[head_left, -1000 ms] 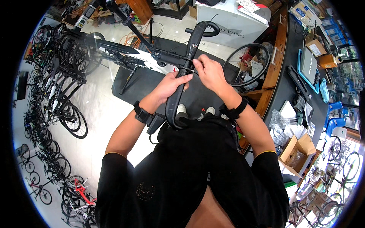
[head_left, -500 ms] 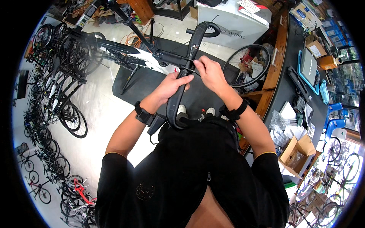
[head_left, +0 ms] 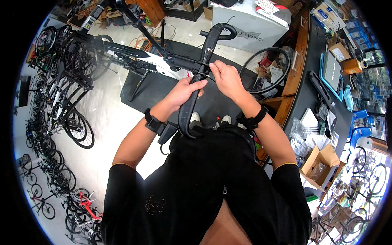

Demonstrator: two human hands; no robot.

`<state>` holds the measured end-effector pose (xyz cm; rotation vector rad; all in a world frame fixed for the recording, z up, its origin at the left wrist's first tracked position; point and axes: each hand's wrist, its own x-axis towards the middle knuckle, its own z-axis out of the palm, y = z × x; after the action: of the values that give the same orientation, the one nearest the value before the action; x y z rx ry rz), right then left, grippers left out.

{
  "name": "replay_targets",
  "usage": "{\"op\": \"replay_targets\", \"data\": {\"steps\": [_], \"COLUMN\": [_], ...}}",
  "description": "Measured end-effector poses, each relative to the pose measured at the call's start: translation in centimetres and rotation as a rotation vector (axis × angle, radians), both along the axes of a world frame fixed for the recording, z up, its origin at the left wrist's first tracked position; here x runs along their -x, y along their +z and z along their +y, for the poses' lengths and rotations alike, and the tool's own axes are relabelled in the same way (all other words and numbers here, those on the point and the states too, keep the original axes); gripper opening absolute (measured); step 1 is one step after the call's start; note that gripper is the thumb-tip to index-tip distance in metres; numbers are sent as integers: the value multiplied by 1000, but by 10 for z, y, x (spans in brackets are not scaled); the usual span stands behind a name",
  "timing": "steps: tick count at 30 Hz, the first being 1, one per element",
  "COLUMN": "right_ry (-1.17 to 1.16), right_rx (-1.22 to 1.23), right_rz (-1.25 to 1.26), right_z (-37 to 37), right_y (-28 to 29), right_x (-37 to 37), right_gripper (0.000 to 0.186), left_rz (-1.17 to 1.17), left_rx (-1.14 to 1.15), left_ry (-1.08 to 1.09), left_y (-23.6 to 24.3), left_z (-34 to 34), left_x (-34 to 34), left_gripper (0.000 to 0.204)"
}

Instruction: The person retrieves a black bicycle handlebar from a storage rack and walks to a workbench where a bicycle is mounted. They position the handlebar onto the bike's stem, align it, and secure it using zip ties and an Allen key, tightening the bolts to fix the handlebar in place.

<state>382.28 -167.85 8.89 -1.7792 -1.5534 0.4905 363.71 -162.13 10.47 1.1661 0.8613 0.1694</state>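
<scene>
A black drop handlebar (head_left: 188, 112) is joined by a black stem (head_left: 183, 62) to a white and black bicycle frame (head_left: 149, 61). My left hand (head_left: 185, 92) is closed round the bar just on the near side of the stem, its thumb lying across the top. My right hand (head_left: 226, 78) is at the front of the stem, with thumb and fingers pressed together. Thin dark cable-like ends show beside its fingertips; exactly what the fingers pinch is too small and partly hidden.
The frame hangs at a dark repair stand (head_left: 136, 24) over a black mat (head_left: 159, 92). A loose wheel (head_left: 243, 77) leans by the wooden counter (head_left: 290, 87) at right. An open cardboard box (head_left: 312, 163) sits on the counter. Many bicycles (head_left: 77, 128) stand along the left.
My right hand has shifted very slightly at the front of the stem. The left hand keeps its hold on the handlebar, and the bicycle stays in place.
</scene>
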Motion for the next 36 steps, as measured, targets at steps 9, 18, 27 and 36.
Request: {"op": "replay_targets", "data": {"steps": [9,18,27,36], "right_ry": [6,8,-6,53], "right_rx": [10,-77,-121,-196], "right_rz": [-67,51,207,83], "right_z": [-3,1,-1,2], "right_y": [7,4,5,1], "right_x": [5,0,3,-1], "right_gripper": [21,24,23,23], "left_rz": [-20,-15,-22,-17], "left_rx": [-5,-31,-32,-10], "left_ry": [-18,-9,2,2], "left_y": [-4,-4,-6,-3], "left_z": [1,1,2,2], "left_x": [0,0,0,-1], "left_gripper": [24,29,29,29]}}
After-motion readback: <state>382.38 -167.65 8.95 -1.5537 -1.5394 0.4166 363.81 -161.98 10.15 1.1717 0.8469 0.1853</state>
